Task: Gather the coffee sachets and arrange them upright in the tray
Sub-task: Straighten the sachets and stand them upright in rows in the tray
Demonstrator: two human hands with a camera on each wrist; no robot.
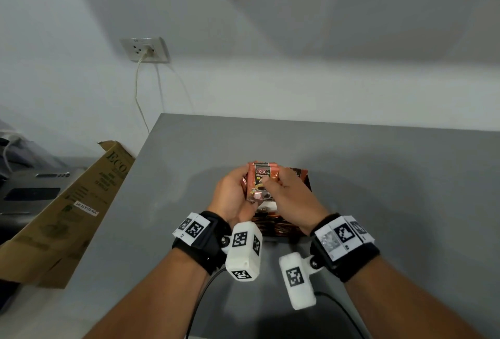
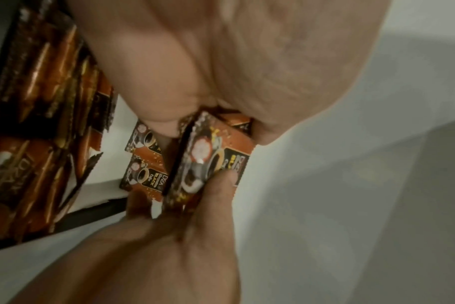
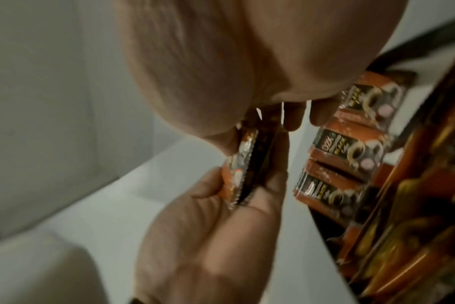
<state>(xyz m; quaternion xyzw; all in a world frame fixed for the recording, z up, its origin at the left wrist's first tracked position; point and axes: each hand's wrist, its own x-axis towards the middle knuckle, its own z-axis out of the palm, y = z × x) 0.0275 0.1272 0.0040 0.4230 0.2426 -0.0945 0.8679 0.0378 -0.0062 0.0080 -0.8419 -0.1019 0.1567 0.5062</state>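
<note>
Both hands hold a small stack of orange-and-black coffee sachets upright, just above the dark brown tray. My left hand cups the stack from the left. The thumb of my right hand presses on the front sachet. In the left wrist view the stack is pinched between the left hand and the right hand. In the right wrist view the stack shows edge-on, and several sachets stand in a row inside the tray.
The tray sits mid-way across a grey table that meets the wall. A flattened cardboard box leans at the table's left edge. A wall socket with a cable hangs above it. A black cable runs near the front edge.
</note>
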